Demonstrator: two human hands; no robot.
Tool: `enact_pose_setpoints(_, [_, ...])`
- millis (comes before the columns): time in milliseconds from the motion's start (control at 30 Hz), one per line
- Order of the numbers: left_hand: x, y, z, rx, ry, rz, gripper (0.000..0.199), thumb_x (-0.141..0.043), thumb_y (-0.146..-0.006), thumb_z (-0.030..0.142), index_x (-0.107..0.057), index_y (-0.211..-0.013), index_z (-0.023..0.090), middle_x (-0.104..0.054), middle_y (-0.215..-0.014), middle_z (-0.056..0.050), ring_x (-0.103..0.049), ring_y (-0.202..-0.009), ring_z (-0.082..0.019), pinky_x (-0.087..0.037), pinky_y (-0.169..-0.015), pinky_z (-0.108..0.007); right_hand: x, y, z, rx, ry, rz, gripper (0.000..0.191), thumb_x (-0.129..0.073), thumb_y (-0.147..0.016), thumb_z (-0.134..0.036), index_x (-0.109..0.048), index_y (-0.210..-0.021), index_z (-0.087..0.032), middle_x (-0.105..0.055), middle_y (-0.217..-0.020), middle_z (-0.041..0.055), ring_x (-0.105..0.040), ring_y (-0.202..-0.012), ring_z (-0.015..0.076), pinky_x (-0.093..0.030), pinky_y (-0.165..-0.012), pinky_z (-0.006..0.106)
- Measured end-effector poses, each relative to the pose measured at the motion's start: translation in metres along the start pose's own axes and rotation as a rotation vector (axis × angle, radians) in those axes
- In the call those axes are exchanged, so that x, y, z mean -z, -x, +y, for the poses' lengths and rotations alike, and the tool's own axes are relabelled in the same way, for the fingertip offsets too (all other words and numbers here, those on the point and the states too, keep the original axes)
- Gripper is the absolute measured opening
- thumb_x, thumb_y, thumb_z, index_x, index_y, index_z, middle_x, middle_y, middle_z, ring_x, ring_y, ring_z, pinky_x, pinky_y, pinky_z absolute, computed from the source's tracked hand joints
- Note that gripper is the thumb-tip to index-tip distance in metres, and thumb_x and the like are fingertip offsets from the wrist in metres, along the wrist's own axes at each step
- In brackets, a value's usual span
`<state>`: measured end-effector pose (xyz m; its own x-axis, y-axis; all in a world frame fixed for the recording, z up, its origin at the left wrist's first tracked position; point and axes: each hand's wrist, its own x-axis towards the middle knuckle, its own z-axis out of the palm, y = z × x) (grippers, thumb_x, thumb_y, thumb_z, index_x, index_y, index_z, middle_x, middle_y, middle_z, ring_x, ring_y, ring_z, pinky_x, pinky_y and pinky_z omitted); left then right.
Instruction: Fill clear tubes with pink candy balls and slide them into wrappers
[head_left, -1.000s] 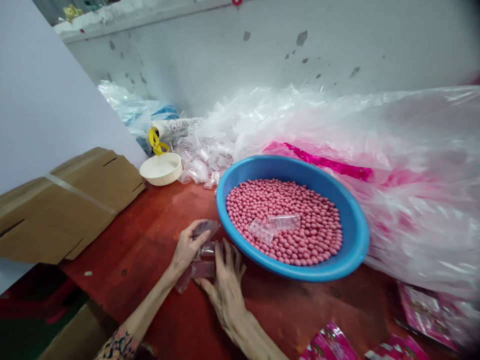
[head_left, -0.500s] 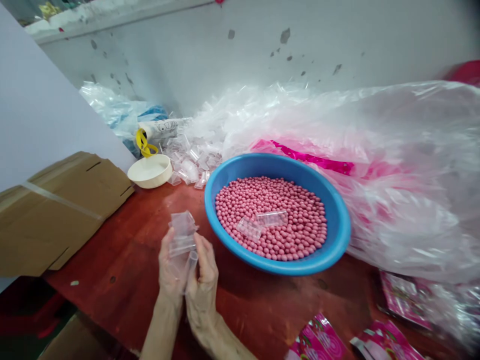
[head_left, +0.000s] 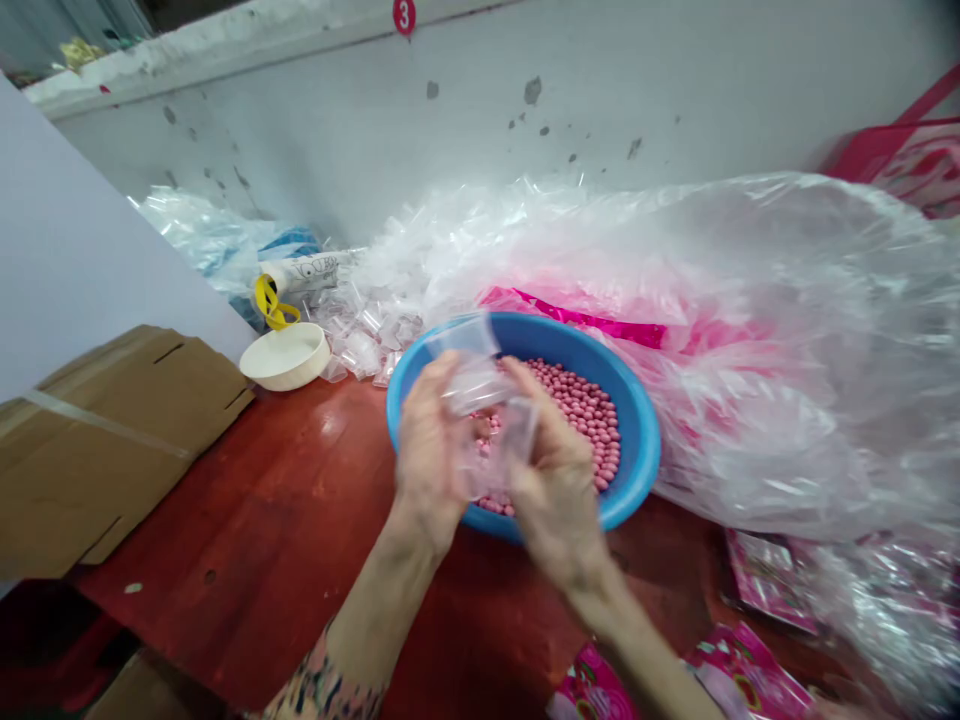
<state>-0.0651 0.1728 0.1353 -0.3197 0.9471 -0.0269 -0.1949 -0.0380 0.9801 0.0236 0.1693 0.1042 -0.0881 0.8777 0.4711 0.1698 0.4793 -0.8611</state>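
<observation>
Several clear plastic pieces (head_left: pixel 476 385) are cupped between my two hands, over the left part of a blue basin (head_left: pixel 646 440). My left hand (head_left: pixel 429 450) is curled round their left side. On their right side, my right hand (head_left: pixel 556 470) presses against them with bent fingers. Motion blurs the pieces and fingertips. Pink beads (head_left: pixel 592 415) fill the basin, partly hidden by my hands. Behind the basin's left side lies a pile of similar clear pieces (head_left: pixel 364 340).
A white round lid (head_left: pixel 286 357) and yellow tape roll (head_left: pixel 271 302) stand at the left, beside folded cardboard (head_left: pixel 112 440). Large clear plastic bags (head_left: pixel 750 270) line the back and right. Pink printed packets (head_left: pixel 750 670) lie at the front right of the red table (head_left: pixel 262 520).
Both hands have moved right and forward, from the bare table to over the basin, carrying the clear pieces. The camera view has shifted slightly.
</observation>
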Motion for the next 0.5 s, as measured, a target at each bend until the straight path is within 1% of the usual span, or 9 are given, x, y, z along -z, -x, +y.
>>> enact_pose_setpoints(33, [-0.012, -0.01, -0.006, -0.019, -0.093, -0.092, 0.046, -0.031, -0.088, 0.048, -0.062, -0.104, 0.017, -0.07, -0.092, -0.008, -0.066, -0.088, -0.023, -0.055, -0.067, -0.037, 0.02, -0.014, 0.011, -0.008, 0.061, 0.006, 0.049, -0.041, -0.083, -0.012, -0.048, -0.132, -0.015, -0.062, -0.122, 0.0102, -0.062, -0.104, 0.0218, -0.051, -0.088, 0.043])
enact_pose_setpoints(67, [-0.02, -0.019, -0.012, -0.033, -0.16, -0.16, 0.042, -0.037, -0.087, 0.046, -0.064, -0.1, 0.017, -0.07, -0.092, -0.009, -0.066, -0.087, -0.025, -0.054, -0.067, -0.038, 0.038, -0.026, 0.023, 0.028, 0.291, -0.072, 0.053, -0.039, -0.079, -0.008, -0.05, -0.13, -0.016, -0.064, -0.12, 0.0089, -0.062, -0.104, 0.0212, -0.051, -0.089, 0.041])
enact_pose_setpoints(100, [-0.024, -0.027, -0.018, -0.053, -0.239, -0.223, 0.036, -0.044, -0.086, 0.043, -0.065, -0.096, 0.017, -0.07, -0.093, -0.009, -0.065, -0.09, -0.026, -0.053, -0.07, -0.039, 0.054, -0.037, 0.034, 0.026, 0.381, -0.096, 0.053, -0.04, -0.074, -0.005, -0.057, -0.124, -0.016, -0.066, -0.116, 0.0091, -0.061, -0.105, 0.0237, -0.048, -0.092, 0.045])
enact_pose_setpoints(167, [-0.02, -0.038, -0.03, -0.13, -0.408, -0.271, 0.025, -0.051, -0.084, 0.034, -0.065, -0.096, 0.018, -0.067, -0.105, -0.009, -0.058, -0.105, -0.027, -0.046, -0.087, -0.042, 0.076, -0.05, 0.055, 0.031, 0.488, -0.111, 0.056, -0.04, -0.065, -0.001, -0.063, -0.115, -0.013, -0.067, -0.113, 0.0113, -0.059, -0.108, 0.027, -0.044, -0.095, 0.047])
enact_pose_setpoints(200, [-0.013, -0.04, -0.035, -0.175, -0.497, -0.268, 0.022, -0.051, -0.083, 0.029, -0.064, -0.098, 0.018, -0.064, -0.111, -0.009, -0.053, -0.113, -0.026, -0.039, -0.096, -0.043, 0.081, -0.053, 0.064, 0.034, 0.527, -0.114, 0.057, -0.039, -0.063, 0.001, -0.064, -0.113, -0.012, -0.067, -0.112, 0.0121, -0.059, -0.108, 0.0272, -0.044, -0.095, 0.046])
enact_pose_setpoints(267, [0.006, -0.043, -0.042, -0.244, -0.671, -0.252, 0.021, -0.053, -0.081, 0.025, -0.062, -0.099, 0.019, -0.061, -0.113, -0.009, -0.047, -0.115, -0.027, -0.028, -0.103, -0.045, 0.083, -0.052, 0.074, 0.052, 0.596, -0.114, 0.054, -0.038, -0.065, 0.001, -0.065, -0.111, -0.01, -0.067, -0.111, 0.0136, -0.06, -0.104, 0.0268, -0.045, -0.093, 0.044])
enact_pose_setpoints(367, [0.03, -0.041, -0.052, -0.288, -0.894, -0.291, 0.009, -0.064, -0.072, 0.027, -0.06, -0.076, 0.019, -0.058, -0.089, -0.007, -0.05, -0.095, -0.028, -0.034, -0.094, -0.049, 0.07, -0.043, 0.077, 0.099, 0.67, -0.128, 0.038, -0.038, -0.08, -0.007, -0.066, -0.106, -0.008, -0.066, -0.106, 0.0166, -0.057, -0.097, 0.0277, -0.045, -0.089, 0.044])
enact_pose_setpoints(433, [0.035, -0.039, -0.059, -0.313, -0.997, -0.335, 0.013, -0.066, -0.069, 0.026, -0.056, -0.065, 0.019, -0.054, -0.079, -0.005, -0.05, -0.085, -0.027, -0.037, -0.088, -0.049, 0.06, -0.036, 0.073, 0.138, 0.706, -0.171, 0.032, -0.04, -0.087, -0.016, -0.067, -0.103, -0.008, -0.065, -0.105, 0.0176, -0.053, -0.099, 0.029, -0.043, -0.09, 0.045])
enact_pose_setpoints(500, [0.032, -0.036, -0.065, -0.349, -1.059, -0.367, 0.01, -0.062, -0.07, 0.021, -0.054, -0.064, 0.019, -0.053, -0.079, -0.005, -0.049, -0.085, -0.027, -0.037, -0.086, -0.047, 0.052, -0.03, 0.069, 0.184, 0.737, -0.253, 0.027, -0.046, -0.088, -0.019, -0.067, -0.102, -0.01, -0.062, -0.111, 0.0178, -0.047, -0.106, 0.0312, -0.04, -0.092, 0.047])
